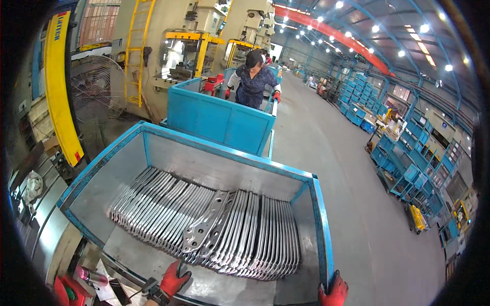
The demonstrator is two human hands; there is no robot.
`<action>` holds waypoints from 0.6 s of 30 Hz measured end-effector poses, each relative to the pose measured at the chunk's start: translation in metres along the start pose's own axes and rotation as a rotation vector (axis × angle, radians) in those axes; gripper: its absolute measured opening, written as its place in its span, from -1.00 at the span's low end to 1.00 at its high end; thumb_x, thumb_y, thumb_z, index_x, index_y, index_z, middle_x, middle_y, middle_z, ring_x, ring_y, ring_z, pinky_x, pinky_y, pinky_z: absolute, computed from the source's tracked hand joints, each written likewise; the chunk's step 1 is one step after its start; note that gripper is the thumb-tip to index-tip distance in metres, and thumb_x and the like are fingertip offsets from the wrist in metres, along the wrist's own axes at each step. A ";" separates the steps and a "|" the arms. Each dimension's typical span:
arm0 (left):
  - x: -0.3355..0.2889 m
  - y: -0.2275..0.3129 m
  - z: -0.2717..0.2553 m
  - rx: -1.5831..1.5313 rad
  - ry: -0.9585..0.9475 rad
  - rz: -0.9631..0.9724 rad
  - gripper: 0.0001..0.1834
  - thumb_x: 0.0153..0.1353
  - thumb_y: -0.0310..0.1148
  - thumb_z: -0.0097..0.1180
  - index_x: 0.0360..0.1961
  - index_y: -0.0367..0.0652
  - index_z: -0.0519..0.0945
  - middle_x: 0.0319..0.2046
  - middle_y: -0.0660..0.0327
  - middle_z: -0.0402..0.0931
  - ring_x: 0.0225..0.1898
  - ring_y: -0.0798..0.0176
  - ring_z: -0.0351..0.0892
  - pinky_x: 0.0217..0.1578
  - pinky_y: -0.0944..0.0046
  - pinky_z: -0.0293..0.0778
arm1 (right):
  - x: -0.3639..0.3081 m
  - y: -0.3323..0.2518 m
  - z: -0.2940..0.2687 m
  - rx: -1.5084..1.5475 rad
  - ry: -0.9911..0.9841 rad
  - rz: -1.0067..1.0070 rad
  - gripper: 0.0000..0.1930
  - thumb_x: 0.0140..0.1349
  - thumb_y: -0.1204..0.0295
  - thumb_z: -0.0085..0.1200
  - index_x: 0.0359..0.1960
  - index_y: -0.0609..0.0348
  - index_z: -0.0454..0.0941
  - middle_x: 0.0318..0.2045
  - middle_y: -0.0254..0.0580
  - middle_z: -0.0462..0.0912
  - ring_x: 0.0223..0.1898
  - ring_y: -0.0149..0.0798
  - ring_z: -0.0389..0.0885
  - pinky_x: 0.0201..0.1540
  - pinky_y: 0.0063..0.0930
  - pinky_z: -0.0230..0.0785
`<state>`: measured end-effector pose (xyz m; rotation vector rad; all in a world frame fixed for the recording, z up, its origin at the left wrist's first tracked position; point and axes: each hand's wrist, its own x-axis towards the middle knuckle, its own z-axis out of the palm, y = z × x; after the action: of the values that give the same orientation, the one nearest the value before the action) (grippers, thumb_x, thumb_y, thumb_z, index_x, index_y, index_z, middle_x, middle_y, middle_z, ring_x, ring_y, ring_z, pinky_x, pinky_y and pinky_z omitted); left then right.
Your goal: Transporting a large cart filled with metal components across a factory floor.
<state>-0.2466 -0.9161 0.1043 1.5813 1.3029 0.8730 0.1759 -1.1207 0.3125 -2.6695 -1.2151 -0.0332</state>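
A blue-framed metal bin (240, 158) stands right in front of me, with grey sheet walls. Inside it, long rows of curved stamped metal parts (168, 199) are packed on edge, side by side. One flat metal bracket with round holes (204, 227) lies tilted across the middle of the rows. My left hand (175, 280), in a red glove with dark fingertips, is at the bin's near rim, thumb and fingers apart and nothing seen in them. At the near right corner, my right hand (334, 292), gloved alike, has its fingers and thumb around the rim.
Beyond stands a second blue bin (219, 120), with a person (251, 84) in red gloves behind it. A yellow post (62, 86) and large fan (97, 86) are at left. A bottle (92, 276) and phone (120, 291) lie lower left. Blue racks (403, 163) line the right.
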 end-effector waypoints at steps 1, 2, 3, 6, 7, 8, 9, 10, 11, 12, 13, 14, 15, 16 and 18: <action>0.016 0.004 0.002 0.330 0.051 0.154 -0.17 -0.05 -0.07 0.28 0.20 -0.24 0.24 0.06 -0.07 0.36 0.10 -0.04 0.32 0.10 0.08 0.26 | 0.000 0.001 0.003 -0.058 0.076 -0.067 -0.27 0.14 0.09 0.06 0.27 0.19 0.12 0.18 0.04 0.31 0.17 0.03 0.29 0.26 -0.09 0.05; 0.032 0.012 0.003 0.329 0.047 0.153 -0.17 -0.05 -0.07 0.28 0.20 -0.24 0.24 0.06 -0.07 0.36 0.10 -0.04 0.32 0.10 0.08 0.26 | 0.001 0.001 0.004 -0.113 0.154 -0.135 -0.30 0.13 0.09 0.06 0.25 0.18 0.17 0.16 0.00 0.34 0.15 0.01 0.31 0.25 -0.05 0.05; 0.049 0.022 0.004 0.389 0.050 0.177 -0.09 -0.14 -0.03 0.32 0.22 -0.21 0.22 0.12 -0.06 0.27 0.16 -0.10 0.23 0.14 0.03 0.21 | 0.000 -0.002 0.002 -0.115 0.152 -0.134 -0.30 0.13 0.09 0.06 0.25 0.18 0.17 0.16 0.00 0.34 0.15 0.01 0.31 0.25 -0.05 0.05; 0.091 0.046 0.016 0.621 -0.007 0.198 0.02 -0.26 0.03 0.36 0.24 -0.14 0.20 0.18 -0.05 0.17 0.21 -0.19 0.13 0.17 -0.05 0.16 | -0.021 -0.029 -0.002 -0.091 0.244 -0.203 -0.33 0.11 0.15 0.11 0.21 0.20 0.22 0.16 0.03 0.33 0.18 0.06 0.27 0.25 -0.02 0.03; 0.106 0.049 0.022 0.799 -0.062 0.199 0.04 -0.30 0.06 0.36 0.24 -0.11 0.21 0.19 -0.04 0.15 0.20 -0.23 0.12 0.16 -0.08 0.16 | -0.029 -0.044 0.004 0.029 0.292 -0.226 -0.34 0.09 0.20 0.13 0.20 0.22 0.23 0.16 0.05 0.33 0.19 0.08 0.25 0.26 -0.03 0.03; 0.118 0.048 0.025 0.799 -0.072 0.200 0.04 -0.30 0.06 0.36 0.24 -0.11 0.21 0.19 -0.04 0.15 0.20 -0.23 0.12 0.16 -0.08 0.16 | -0.033 -0.058 0.011 0.156 0.342 -0.257 -0.34 0.08 0.24 0.16 0.20 0.23 0.23 0.16 0.07 0.32 0.21 0.10 0.23 0.26 -0.05 0.02; 0.127 0.046 0.026 0.832 -0.113 0.230 0.05 -0.30 0.09 0.35 0.25 -0.06 0.20 0.20 -0.04 0.15 0.21 -0.24 0.12 0.16 -0.13 0.14 | -0.045 -0.050 0.050 0.312 0.384 -0.347 -0.35 0.08 0.31 0.17 0.20 0.26 0.23 0.17 0.10 0.30 0.23 0.11 0.20 0.27 -0.06 0.02; 0.134 0.040 0.028 0.870 -0.153 0.253 0.06 -0.31 0.13 0.34 0.26 -0.01 0.19 0.20 -0.04 0.15 0.21 -0.26 0.11 0.16 -0.17 0.12 | -0.063 -0.056 0.078 0.414 0.215 -0.223 -0.36 0.10 0.31 0.18 0.19 0.29 0.23 0.15 0.11 0.33 0.21 0.11 0.23 0.25 -0.08 0.05; 0.145 0.019 0.028 0.849 -0.265 0.257 0.08 -0.31 0.17 0.31 0.29 0.08 0.15 0.23 -0.06 0.12 0.25 -0.24 0.06 0.18 -0.23 0.06 | -0.063 -0.073 0.102 0.474 0.209 -0.270 -0.36 0.11 0.32 0.18 0.19 0.30 0.23 0.13 0.12 0.36 0.18 0.10 0.28 0.22 -0.13 0.10; 0.152 0.016 0.029 0.849 -0.280 0.242 0.08 -0.31 0.17 0.31 0.29 0.08 0.15 0.23 -0.06 0.12 0.25 -0.24 0.06 0.18 -0.23 0.06 | -0.070 -0.097 0.115 0.505 0.055 -0.241 -0.38 0.13 0.36 0.16 0.20 0.30 0.22 0.12 0.12 0.37 0.16 0.05 0.32 0.20 -0.22 0.15; 0.161 0.018 0.028 0.818 -0.463 0.198 0.10 -0.32 0.18 0.30 0.30 0.12 0.12 0.25 -0.07 0.09 0.27 -0.25 0.03 0.19 -0.25 0.01 | -0.056 -0.129 0.114 0.694 -0.070 -0.293 -0.39 0.16 0.39 0.13 0.22 0.28 0.20 0.15 0.10 0.34 0.17 -0.01 0.32 0.19 -0.28 0.16; 0.163 0.017 0.024 0.782 -0.639 0.149 0.11 -0.32 0.20 0.29 0.31 0.16 0.10 0.27 -0.08 0.06 0.28 -0.25 0.00 0.21 -0.27 -0.04 | -0.062 -0.140 0.141 0.840 -0.234 -0.150 -0.39 0.19 0.39 0.10 0.26 0.23 0.15 0.18 0.06 0.32 0.18 -0.02 0.31 0.19 -0.31 0.16; 0.167 0.003 0.022 0.656 -0.685 0.183 0.13 -0.33 0.24 0.27 0.32 0.18 0.08 0.29 -0.11 0.01 0.31 -0.26 -0.07 0.22 -0.28 -0.09 | -0.059 -0.152 0.168 1.060 -0.324 0.004 -0.37 0.20 0.37 0.09 0.28 0.20 0.11 0.19 0.03 0.32 0.20 -0.03 0.30 0.20 -0.33 0.15; 0.166 0.012 0.024 0.661 -0.710 0.215 0.14 -0.28 0.17 0.33 0.34 0.11 0.03 0.28 -0.12 0.01 0.30 -0.34 -0.09 0.24 -0.20 -0.03 | -0.058 -0.159 0.196 1.266 -0.403 0.190 -0.35 0.22 0.36 0.08 0.31 0.17 0.08 0.20 0.01 0.31 0.22 -0.04 0.28 0.21 -0.34 0.14; 0.160 0.033 0.017 0.749 -0.738 0.196 0.19 -0.32 0.23 0.32 0.34 0.07 0.01 0.29 -0.15 -0.01 0.31 -0.33 -0.10 0.25 -0.21 -0.08 | -0.063 -0.164 0.260 1.882 -0.490 0.505 -0.34 0.23 0.14 -0.04 0.31 -0.01 0.00 0.24 0.06 0.18 0.18 0.15 0.28 0.17 0.02 0.21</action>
<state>-0.1870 -0.7642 0.1260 2.3271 0.9601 -0.1784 -0.0048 -1.0116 0.0813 -1.1035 -0.1327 1.1808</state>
